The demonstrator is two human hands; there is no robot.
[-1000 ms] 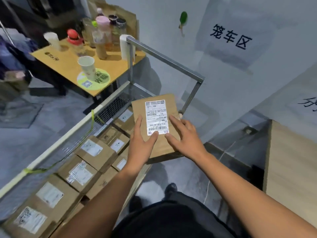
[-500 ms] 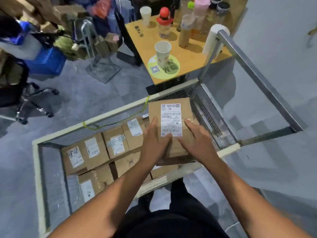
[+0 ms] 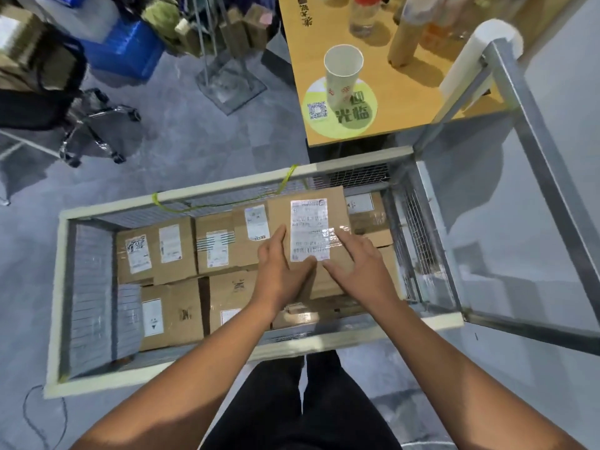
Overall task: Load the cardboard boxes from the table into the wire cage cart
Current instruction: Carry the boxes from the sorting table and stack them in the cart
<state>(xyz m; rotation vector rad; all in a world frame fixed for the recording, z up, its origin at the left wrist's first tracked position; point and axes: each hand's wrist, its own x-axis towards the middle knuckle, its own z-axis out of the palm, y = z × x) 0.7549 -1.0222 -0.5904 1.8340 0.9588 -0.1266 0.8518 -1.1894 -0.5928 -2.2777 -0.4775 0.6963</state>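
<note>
Left hand (image 3: 280,273) and right hand (image 3: 361,271), fingers straight, flat atop labelled cardboard box (image 3: 338,210) over wire cage cart (image 3: 227,187).

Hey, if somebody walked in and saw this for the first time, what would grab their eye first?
First, the cardboard box with the big white label, mid-picture, with the left hand and right hand laid on its top, over the right end of the wire cage cart. Next, the labelled boxes packed in the cart to its left. Beyond the cart, a white paper cup stands on a wooden table.
</note>
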